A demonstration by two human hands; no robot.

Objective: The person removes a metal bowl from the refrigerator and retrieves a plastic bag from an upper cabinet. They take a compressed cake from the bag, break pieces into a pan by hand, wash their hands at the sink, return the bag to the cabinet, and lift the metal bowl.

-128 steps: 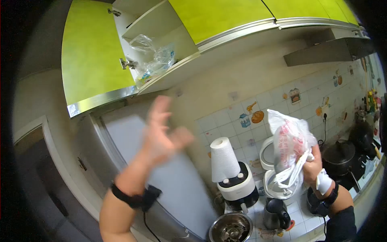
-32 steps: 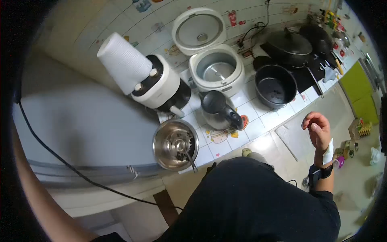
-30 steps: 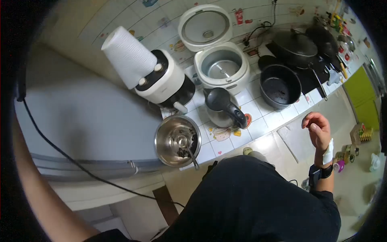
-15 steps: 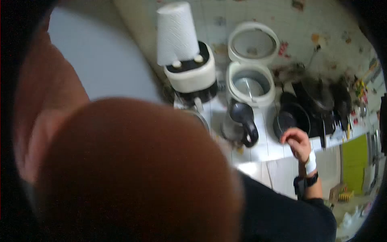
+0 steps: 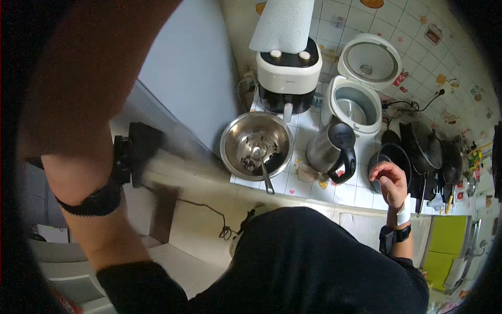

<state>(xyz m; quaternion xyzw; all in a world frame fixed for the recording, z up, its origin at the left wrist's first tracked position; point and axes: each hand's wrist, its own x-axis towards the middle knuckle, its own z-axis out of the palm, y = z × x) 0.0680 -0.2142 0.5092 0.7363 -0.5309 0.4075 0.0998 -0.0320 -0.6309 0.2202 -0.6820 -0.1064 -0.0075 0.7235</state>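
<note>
My left hand (image 5: 99,68) is raised close to the camera at upper left, dark and out of focus. Its fingers cannot be made out, nor whether they hold anything. My right hand (image 5: 389,183) hovers by the counter's front edge, in front of a dark pot (image 5: 395,153). Its fingers curve loosely with the thumb apart, and nothing shows in them. Left of it stands a steel electric kettle (image 5: 320,152) with a black lid and handle. Further left, a steel bowl (image 5: 238,137) holds dark wet-looking bits and a metal spoon (image 5: 266,179) leaning over its near rim.
A white rice cooker (image 5: 334,107) stands behind the kettle with its lid up. Beside it is an air fryer (image 5: 287,81) bearing a paper towel roll (image 5: 285,26). Several pans (image 5: 418,141) lean together at right. A cable (image 5: 209,206) hangs below the counter.
My left hand has moved from across the lower middle of the view to the upper left, uncovering the bowl. The camera view has shifted; my right hand keeps about the same pose.
</note>
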